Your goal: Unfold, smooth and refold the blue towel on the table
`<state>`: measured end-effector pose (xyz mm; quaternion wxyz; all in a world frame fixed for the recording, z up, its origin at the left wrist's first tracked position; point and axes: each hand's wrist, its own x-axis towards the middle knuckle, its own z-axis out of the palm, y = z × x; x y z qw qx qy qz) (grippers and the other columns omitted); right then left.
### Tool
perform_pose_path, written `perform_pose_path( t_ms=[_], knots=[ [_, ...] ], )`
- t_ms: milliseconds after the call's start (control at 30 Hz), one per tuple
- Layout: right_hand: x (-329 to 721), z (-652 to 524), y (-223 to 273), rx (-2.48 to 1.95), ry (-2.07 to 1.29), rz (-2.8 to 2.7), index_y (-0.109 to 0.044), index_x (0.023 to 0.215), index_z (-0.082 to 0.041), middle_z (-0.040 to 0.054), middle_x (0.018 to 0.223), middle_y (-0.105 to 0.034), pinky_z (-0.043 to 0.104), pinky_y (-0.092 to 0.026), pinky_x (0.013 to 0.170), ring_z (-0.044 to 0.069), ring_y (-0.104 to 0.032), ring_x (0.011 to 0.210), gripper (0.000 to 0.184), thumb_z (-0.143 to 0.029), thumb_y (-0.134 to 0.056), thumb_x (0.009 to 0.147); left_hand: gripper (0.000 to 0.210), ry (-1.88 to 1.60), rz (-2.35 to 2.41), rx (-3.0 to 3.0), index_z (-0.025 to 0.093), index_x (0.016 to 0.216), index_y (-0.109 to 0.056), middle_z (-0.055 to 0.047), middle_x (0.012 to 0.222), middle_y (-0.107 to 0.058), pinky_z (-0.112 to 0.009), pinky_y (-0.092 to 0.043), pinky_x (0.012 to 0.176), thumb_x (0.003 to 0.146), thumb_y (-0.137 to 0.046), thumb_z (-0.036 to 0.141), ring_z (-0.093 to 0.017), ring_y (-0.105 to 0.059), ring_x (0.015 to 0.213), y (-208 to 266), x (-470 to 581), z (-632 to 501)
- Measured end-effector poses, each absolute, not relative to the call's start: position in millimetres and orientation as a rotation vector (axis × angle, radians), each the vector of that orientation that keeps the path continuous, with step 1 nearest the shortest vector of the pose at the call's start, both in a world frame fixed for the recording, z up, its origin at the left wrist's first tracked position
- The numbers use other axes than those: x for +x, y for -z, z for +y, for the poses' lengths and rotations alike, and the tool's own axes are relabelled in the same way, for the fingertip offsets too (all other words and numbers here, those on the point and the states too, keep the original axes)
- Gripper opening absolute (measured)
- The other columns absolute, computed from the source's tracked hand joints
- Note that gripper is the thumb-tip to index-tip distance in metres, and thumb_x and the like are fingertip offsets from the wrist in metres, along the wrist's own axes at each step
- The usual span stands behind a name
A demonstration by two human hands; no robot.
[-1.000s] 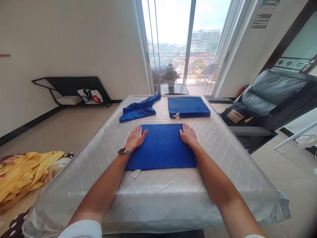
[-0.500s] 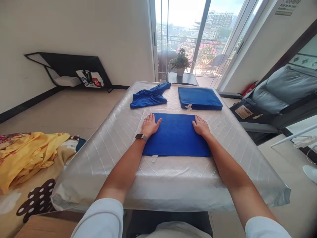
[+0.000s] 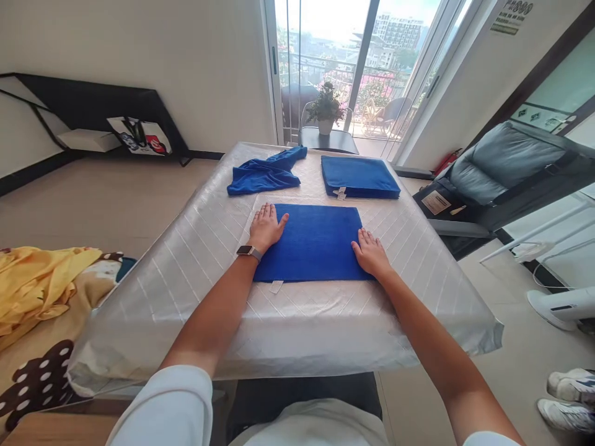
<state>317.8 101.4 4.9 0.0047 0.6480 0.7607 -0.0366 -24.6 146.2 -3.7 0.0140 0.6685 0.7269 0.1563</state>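
Observation:
A blue towel (image 3: 316, 244), folded into a flat rectangle, lies in front of me with a small white tag at its near edge. My left hand (image 3: 267, 227) rests flat on its far left corner, fingers stretched out, a watch on the wrist. On the right edge of the towel lies my right hand (image 3: 372, 253), also flat with fingers extended. Beyond it to the right sits a stack of folded blue towels (image 3: 360, 174) with white tags showing. A crumpled blue cloth (image 3: 266, 173) lies at the far left.
All the cloths are on a table with a shiny quilted cover (image 3: 186, 310). A potted plant (image 3: 326, 108) stands on a chair behind it. Yellow fabric (image 3: 41, 285) lies at the left, a grey recliner (image 3: 506, 164) stands at the right, and white shoes (image 3: 569, 399) are at lower right.
My right hand has slid nearer to me along the towel's right edge. The left hand keeps its place on the far left corner. The view has turned slightly right.

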Motion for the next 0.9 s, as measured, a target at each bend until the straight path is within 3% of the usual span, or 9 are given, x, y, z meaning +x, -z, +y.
perform_pose_path(
  t_ms=[233, 400, 667, 900],
  knots=[
    [314.0, 101.1, -8.9, 2.039, 0.204, 2.357, -0.018, 0.169, -0.009, 0.0099, 0.176, -0.014, 0.046, -0.014, 0.131, 0.024, -0.015, 0.162, 0.068, -0.045, -0.016, 0.110, 0.074, -0.561, 1.636, 2.655, 0.008, 0.162, -0.035, -0.018, 0.169, -0.034, -0.042, -0.021, 0.131, 0.109, -0.019, 0.057, -0.024, -0.027, 0.159, -13.8, 72.9, 95.6],
    [316.7, 98.9, -9.6, 1.982, 0.166, 2.373, -0.019, 0.169, -0.011, 0.0102, 0.176, -0.013, 0.047, -0.017, 0.130, 0.024, -0.016, 0.162, 0.065, -0.033, -0.021, 0.108, 0.071, -0.480, 1.197, 2.899, 0.012, 0.162, -0.036, -0.014, 0.168, -0.037, -0.038, -0.016, 0.132, 0.109, -0.025, 0.058, -0.020, -0.027, 0.159, -5.8, 146.1, 63.0],
    [317.7, 99.1, -5.7, 2.019, 0.201, 2.413, -0.020, 0.169, -0.013, 0.0112, 0.176, -0.016, 0.047, -0.015, 0.131, 0.025, -0.017, 0.162, 0.065, -0.043, -0.019, 0.111, 0.078, -0.321, 1.560, 2.564, 0.006, 0.163, -0.034, -0.017, 0.170, -0.029, -0.043, -0.019, 0.131, 0.108, -0.012, 0.057, -0.026, -0.024, 0.160, -0.5, 158.4, 98.2],
    [316.5, 99.4, -9.5, 2.040, 0.291, 2.397, -0.018, 0.169, -0.012, 0.0097, 0.176, -0.014, 0.047, -0.012, 0.131, 0.024, -0.015, 0.162, 0.067, -0.045, -0.017, 0.110, 0.085, -0.161, 1.833, 2.344, 0.012, 0.166, -0.028, -0.012, 0.174, -0.022, -0.044, -0.014, 0.132, 0.104, -0.012, 0.068, -0.025, -0.016, 0.162, 0.6, 50.2, 76.0]
  ],
)
